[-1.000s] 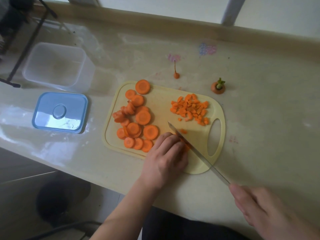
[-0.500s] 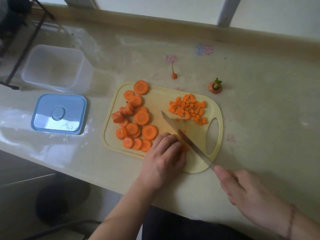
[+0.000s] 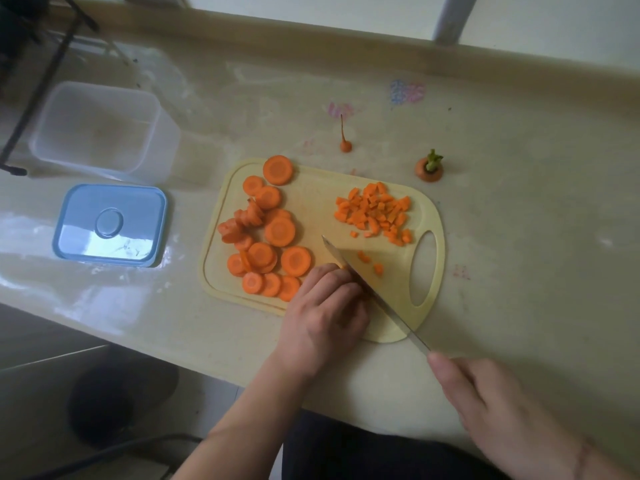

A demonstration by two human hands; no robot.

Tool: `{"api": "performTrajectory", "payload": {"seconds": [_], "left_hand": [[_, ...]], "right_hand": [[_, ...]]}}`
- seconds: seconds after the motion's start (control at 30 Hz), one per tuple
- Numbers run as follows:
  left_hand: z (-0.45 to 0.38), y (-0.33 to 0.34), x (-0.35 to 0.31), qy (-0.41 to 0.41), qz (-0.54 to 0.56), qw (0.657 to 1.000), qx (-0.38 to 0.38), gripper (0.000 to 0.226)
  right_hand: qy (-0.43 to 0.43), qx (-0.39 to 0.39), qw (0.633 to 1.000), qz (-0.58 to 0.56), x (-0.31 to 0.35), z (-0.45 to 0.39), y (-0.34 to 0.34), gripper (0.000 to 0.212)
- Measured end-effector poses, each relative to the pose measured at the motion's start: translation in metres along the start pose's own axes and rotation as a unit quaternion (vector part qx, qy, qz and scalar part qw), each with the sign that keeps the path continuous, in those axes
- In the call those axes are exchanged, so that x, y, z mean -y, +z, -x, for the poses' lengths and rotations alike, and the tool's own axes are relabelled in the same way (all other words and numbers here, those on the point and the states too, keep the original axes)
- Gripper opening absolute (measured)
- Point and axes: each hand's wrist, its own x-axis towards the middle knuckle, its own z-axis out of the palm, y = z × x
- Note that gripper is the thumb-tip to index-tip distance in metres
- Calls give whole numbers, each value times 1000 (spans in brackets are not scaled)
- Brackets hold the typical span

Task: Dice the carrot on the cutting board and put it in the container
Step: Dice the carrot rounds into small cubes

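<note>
Our left hand point(image 3: 327, 306) is curled knuckles-forward over the carrot bit being cut, mostly hidden under it, fingertips tucked back from the edge. The knife point(image 3: 367, 289) lies right against those knuckles, our right hand point(image 3: 485, 403) wrapped around the handle. Just past the left hand sit the carrot rounds point(image 3: 273, 244), queued within reach; beyond the blade, the diced pile point(image 3: 375, 213) is pushed clear on the cutting board point(image 3: 311, 202). Far off to the left on the bench point(image 3: 519, 237), the container point(image 3: 100, 133) waits open, nothing in it, lid point(image 3: 110, 225) beside.
</note>
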Motion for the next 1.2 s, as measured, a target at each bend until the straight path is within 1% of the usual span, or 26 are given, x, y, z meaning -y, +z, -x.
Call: {"api": "performTrajectory", "payload": {"seconds": [0.1,0.2,0.27,0.4,0.47,0.53,0.6,0.67,0.77,0.83,0.93,0.97,1.03,1.17,1.2], "left_hand": [[-1,0,0,2,-2,1000,5,7],[-1,-3,-1,3,11,1000,6,6],[0,-6,-1,1,18,1000,5,7],[3,-6,0,3,15,1000,-4,7],[4,-4,1,7,13,1000,0,7],[3,-3,2,8,14,1000,6,7],[3,-3,1,5,18,1000,4,5],[2,-4,0,0,29,1000,-2,4],[2,-4,2,-1,39,999,-2,4],[1,-4,2,1,33,999,5,5],[1,-5,1,8,35,999,6,3],[1,-6,0,8,40,999,3,2],[2,-8,-1,6,49,999,-2,2],[5,-12,-1,6,42,999,-20,5],[5,-13,-1,3,35,999,-23,5]], "right_hand": [[-24,-3,1000,-9,-1,-13,6,89],[-9,7,999,-51,-1,-10,6,90],[0,12,998,-58,-3,-3,1,92],[15,10,1000,-11,-1,14,-9,103],[23,-7,1000,6,0,19,-9,113],[35,1,999,13,2,20,-8,118],[34,8,999,21,1,18,-4,118],[29,-8,999,20,-3,13,1,116],[-13,-7,1000,-1,-6,1,12,96],[-27,-10,999,-23,-4,-8,16,91],[-27,-2,998,-64,-1,-11,15,90],[-20,11,997,-76,0,-9,11,90],[-13,22,996,-83,2,-3,7,90],[8,21,1000,-20,5,10,-5,103],[11,11,1000,-22,4,13,-6,105]]}}
